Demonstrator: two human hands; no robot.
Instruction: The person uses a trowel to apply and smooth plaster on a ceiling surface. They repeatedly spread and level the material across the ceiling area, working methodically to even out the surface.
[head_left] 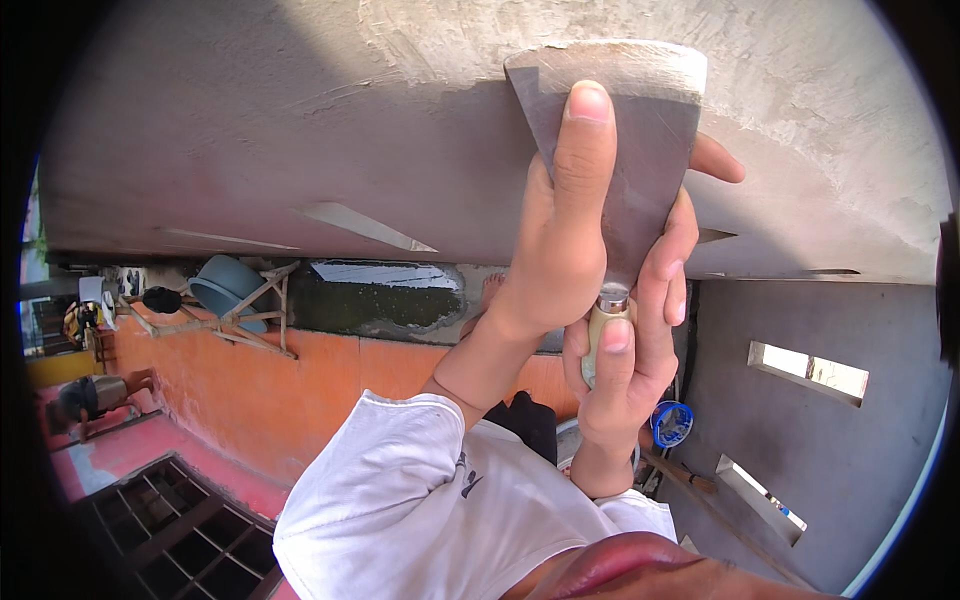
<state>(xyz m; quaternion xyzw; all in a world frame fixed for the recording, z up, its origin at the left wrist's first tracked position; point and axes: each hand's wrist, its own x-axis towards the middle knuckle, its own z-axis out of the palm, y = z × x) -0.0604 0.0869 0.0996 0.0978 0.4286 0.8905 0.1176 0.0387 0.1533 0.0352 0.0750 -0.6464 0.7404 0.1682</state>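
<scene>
A putty knife [650, 150] with a wide, flaring metal blade is held up in front of the grey plastered wall [400, 60]. My left hand [560, 240] is closed on the blade, its thumb lying flat along the face and its other fingers mostly hidden behind. My right hand [625, 380] wraps the pale handle [599, 335] below a shiny metal collar, with some fingers against the blade's right edge. One fingertip pokes out past that edge. Whether the blade's broad end touches the wall cannot be made out.
Slots pierce the wall, such as the slot [810, 373] at right. A grey-blue tub [228, 285] rests on a wooden frame [270, 300] at left, near wet ground [380, 305]. A blue-rimmed bucket [671, 424] stands low at right. Another person [95, 398] is far left.
</scene>
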